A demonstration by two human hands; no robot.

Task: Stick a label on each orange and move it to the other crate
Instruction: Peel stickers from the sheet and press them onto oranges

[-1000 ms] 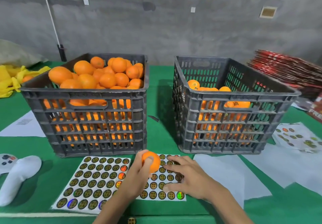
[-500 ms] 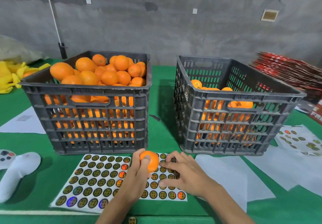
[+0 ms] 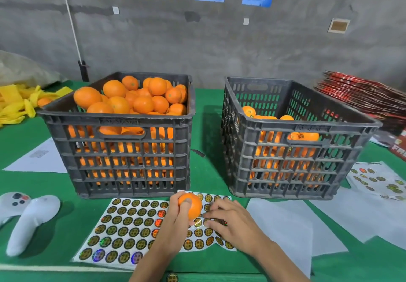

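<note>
My left hand grips one orange just above the sheet of round labels on the green table. My right hand rests on the right part of that sheet, its fingertips on a label beside the orange; whether it pinches the label I cannot tell. Behind the sheet, the left dark crate is heaped with oranges. The right dark crate holds a lower layer of oranges with labels on some.
A white game controller lies at the left front. Blank backing sheets lie at the right front, and another partly used label sheet beside the right crate. Yellow cloths and a red stack sit at the table's back corners.
The orange in my left hand has stayed over the label sheet. My right hand's fingers have drawn in closer to the orange, onto the labels beside it.
</note>
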